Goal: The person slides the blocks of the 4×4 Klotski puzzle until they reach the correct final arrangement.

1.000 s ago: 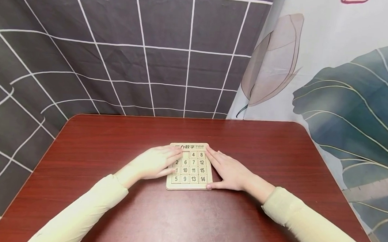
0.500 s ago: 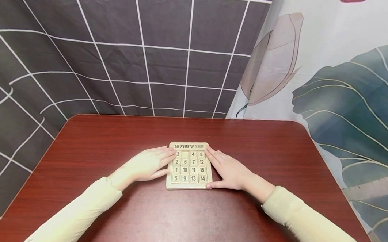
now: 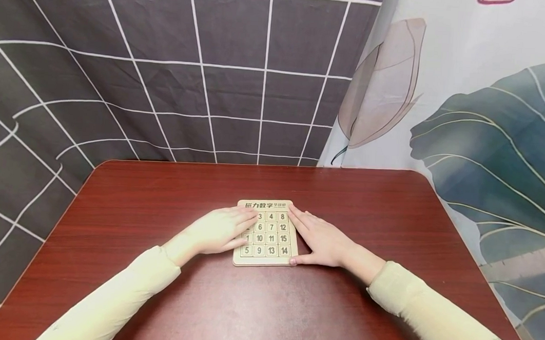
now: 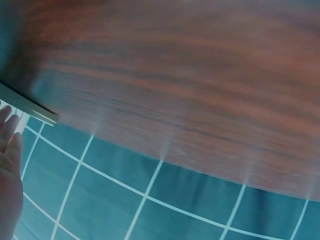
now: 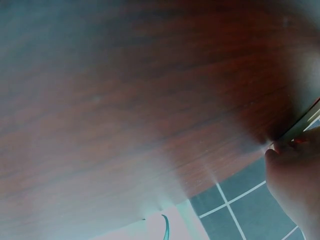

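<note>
A pale wooden number slide puzzle (image 3: 262,261) lies flat on the table, with dark characters along its top strip. My left hand (image 3: 216,230) reaches over its left side, fingers extended across the upper left tiles, covering the top-left cell and most of the tile below it. Just past those fingertips, the 3 tile (image 3: 260,216) sits beside the 4 in the top row. Along the right edge lies my right hand (image 3: 328,240), fingers straight near the upper corner, thumb on the lower right corner. Both wrist views catch the puzzle's edge (image 4: 30,107) beside a hand.
The reddish-brown table (image 3: 160,184) has rounded far corners. Behind it hangs a dark cloth with white grid lines (image 3: 230,93). To the right is a white curtain printed with large leaves (image 3: 500,141).
The left hand drew back left, uncovering the 3 in the top-left cell, then came right over the puzzle again. The 3 tile has slid one cell right. The right hand stayed put.
</note>
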Tool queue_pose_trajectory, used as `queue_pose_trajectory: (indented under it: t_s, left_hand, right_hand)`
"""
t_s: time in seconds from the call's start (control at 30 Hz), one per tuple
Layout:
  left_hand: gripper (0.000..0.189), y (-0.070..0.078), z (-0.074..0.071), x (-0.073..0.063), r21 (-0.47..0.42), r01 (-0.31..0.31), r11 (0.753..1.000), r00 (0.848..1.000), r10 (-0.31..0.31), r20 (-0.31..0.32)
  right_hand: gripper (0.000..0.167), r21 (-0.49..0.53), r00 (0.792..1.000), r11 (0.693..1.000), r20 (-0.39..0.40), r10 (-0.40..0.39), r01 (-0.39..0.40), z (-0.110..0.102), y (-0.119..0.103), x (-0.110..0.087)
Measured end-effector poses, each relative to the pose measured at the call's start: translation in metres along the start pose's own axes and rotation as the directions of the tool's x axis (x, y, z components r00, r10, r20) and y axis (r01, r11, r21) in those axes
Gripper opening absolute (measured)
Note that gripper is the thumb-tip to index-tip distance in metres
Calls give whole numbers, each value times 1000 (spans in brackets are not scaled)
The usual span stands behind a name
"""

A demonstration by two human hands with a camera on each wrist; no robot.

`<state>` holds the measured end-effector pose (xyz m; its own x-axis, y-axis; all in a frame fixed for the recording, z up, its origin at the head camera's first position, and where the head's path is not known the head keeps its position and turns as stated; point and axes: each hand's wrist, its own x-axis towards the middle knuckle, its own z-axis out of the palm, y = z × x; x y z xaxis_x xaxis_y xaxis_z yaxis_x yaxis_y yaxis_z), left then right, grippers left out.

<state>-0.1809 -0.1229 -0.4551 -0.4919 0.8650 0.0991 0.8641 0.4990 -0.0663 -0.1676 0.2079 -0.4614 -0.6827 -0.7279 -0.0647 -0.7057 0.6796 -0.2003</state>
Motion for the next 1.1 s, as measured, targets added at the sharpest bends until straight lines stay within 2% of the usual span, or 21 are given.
queue_pose_trajectory:
  t_s: [0.2, 0.37, 0.5, 0.83, 0.97, 1.1]
  left_hand:
    - [59, 5, -4, -19, 44, -43, 998, 997, 46, -65]
    - [57, 9, -4, -30, 48, -47, 998, 997, 50, -66]
    - [57, 7, -2, -29, 48, -38, 998, 997, 41, -59]
    - [55, -3, 0, -17, 83, 18, 996, 999, -15, -39]
    - [55, 0, -1, -20, 85, -6, 996, 998, 11, -62]
    - [57, 7, -1, -27, 85, -79, 993, 990, 88, -111]
  right_hand:
    - [115, 7, 1000, 1000, 9, 9, -9, 0, 0, 0]
    - [115, 10, 1000, 1000, 5, 8, -8, 0, 0, 0]
    - [115, 8, 1000, 1000, 7, 5, -5, 0, 0, 0]
    - [116, 3, 1000, 1000, 9, 3, -3, -2, -1, 0]
    - [115, -3, 1000, 1000, 2, -3, 3, -2, -1, 0]
    - [114, 5, 1000, 1000, 3, -2, 2, -3, -2, 0]
